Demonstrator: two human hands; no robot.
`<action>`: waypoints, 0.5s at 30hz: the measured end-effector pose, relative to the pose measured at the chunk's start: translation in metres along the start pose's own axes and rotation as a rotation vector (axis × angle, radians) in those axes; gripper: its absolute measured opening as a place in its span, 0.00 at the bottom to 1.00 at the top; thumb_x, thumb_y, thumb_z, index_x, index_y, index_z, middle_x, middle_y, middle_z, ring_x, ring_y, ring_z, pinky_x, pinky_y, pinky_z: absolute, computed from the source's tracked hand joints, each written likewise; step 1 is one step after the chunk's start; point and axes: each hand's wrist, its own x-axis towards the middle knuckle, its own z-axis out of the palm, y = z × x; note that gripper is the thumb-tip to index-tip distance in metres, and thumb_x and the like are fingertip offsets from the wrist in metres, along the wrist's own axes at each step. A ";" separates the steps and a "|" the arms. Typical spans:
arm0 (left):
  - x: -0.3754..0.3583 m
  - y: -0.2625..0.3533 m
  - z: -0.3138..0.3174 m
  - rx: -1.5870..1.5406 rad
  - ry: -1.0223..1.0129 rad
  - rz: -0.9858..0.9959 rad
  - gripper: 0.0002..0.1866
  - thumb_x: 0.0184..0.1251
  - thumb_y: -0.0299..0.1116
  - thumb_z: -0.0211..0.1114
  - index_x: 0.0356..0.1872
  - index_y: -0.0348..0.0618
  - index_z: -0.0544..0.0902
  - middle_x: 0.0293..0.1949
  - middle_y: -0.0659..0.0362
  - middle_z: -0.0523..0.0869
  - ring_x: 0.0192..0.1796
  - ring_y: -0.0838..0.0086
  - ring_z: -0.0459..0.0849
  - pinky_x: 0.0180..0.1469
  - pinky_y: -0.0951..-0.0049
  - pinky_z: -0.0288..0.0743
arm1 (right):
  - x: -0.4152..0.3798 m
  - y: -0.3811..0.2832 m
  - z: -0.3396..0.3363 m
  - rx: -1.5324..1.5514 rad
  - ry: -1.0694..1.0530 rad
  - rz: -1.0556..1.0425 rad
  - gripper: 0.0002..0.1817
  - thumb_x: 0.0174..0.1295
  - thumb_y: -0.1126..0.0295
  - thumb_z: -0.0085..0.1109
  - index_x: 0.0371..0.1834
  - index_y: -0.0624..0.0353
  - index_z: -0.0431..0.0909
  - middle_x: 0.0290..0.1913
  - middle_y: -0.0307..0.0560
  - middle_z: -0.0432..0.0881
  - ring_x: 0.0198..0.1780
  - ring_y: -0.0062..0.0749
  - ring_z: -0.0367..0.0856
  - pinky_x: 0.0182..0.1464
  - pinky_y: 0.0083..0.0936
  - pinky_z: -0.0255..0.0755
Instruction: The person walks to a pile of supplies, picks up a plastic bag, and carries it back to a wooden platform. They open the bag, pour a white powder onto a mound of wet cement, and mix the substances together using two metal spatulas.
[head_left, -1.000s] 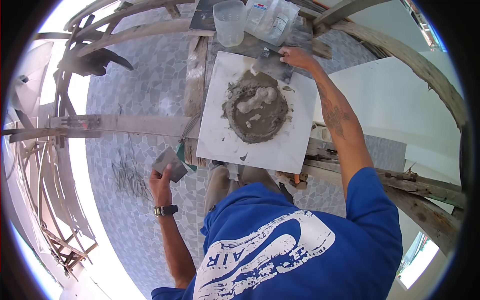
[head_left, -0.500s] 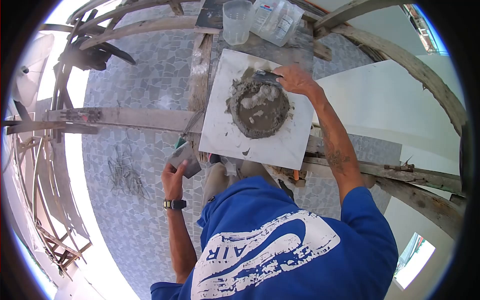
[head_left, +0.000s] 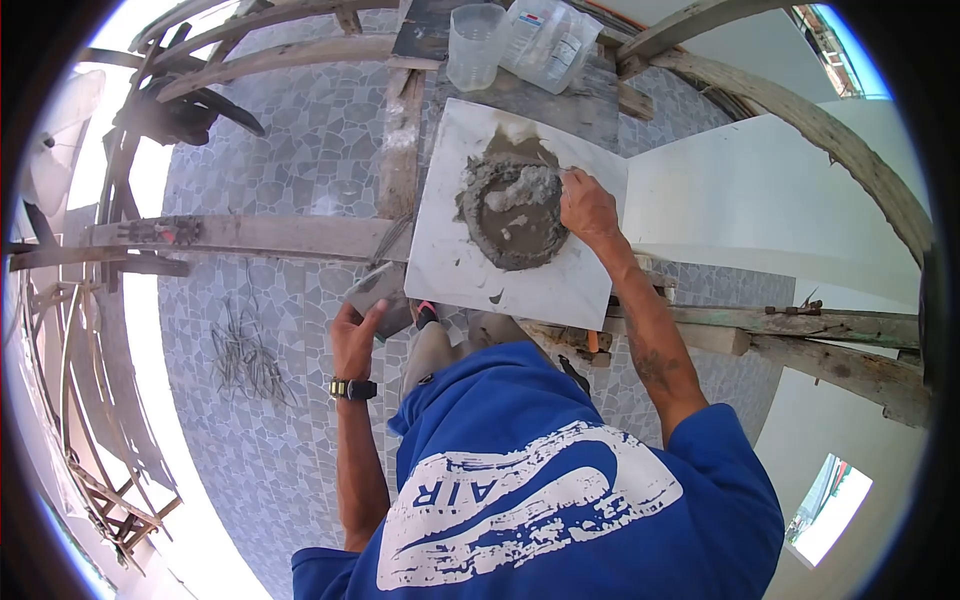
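Note:
My right hand [head_left: 590, 208] is closed on a scraper at the right edge of a round heap of wet grey mortar [head_left: 535, 228]. Its blade is almost wholly hidden by my fingers now. The mortar lies on a white square tile [head_left: 450, 270], with a dip in its middle and paler powder on top. A wet smear spreads beyond its far side. Left of the tile's near corner, my left hand [head_left: 352, 335] grips a flat grey trowel [head_left: 383, 295], with the thumb on its upper face. A bit of green shows at its underside.
Behind the tile stand a clear plastic tub [head_left: 475, 50] and a crumpled plastic bag [head_left: 548, 45] on a wooden board. Wooden beams [head_left: 270, 238] run on both sides. Tangled wire [head_left: 245, 355] lies on the stone-patterned floor [head_left: 300, 160]; a pale wall [head_left: 740, 195] rises at right.
My right hand has moved down and slightly right, turning the scraper mostly out of sight. A wider wet smear shows at the mortar's far side. The trowel in my left hand has tilted and shifted.

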 end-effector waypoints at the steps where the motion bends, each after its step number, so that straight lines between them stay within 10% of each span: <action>1: 0.001 0.001 0.000 -0.025 -0.012 0.006 0.19 0.66 0.35 0.73 0.54 0.37 0.83 0.46 0.59 0.88 0.46 0.79 0.83 0.51 0.76 0.75 | -0.004 -0.002 0.002 0.001 0.006 -0.035 0.15 0.59 0.71 0.58 0.51 0.56 0.80 0.44 0.47 0.81 0.46 0.48 0.82 0.46 0.42 0.80; 15: 0.001 -0.001 -0.006 -0.044 -0.044 0.030 0.22 0.65 0.35 0.73 0.55 0.34 0.82 0.48 0.56 0.88 0.48 0.76 0.84 0.53 0.73 0.76 | -0.001 -0.013 -0.015 0.094 0.135 -0.193 0.13 0.59 0.74 0.57 0.47 0.56 0.83 0.40 0.46 0.82 0.44 0.46 0.82 0.44 0.40 0.78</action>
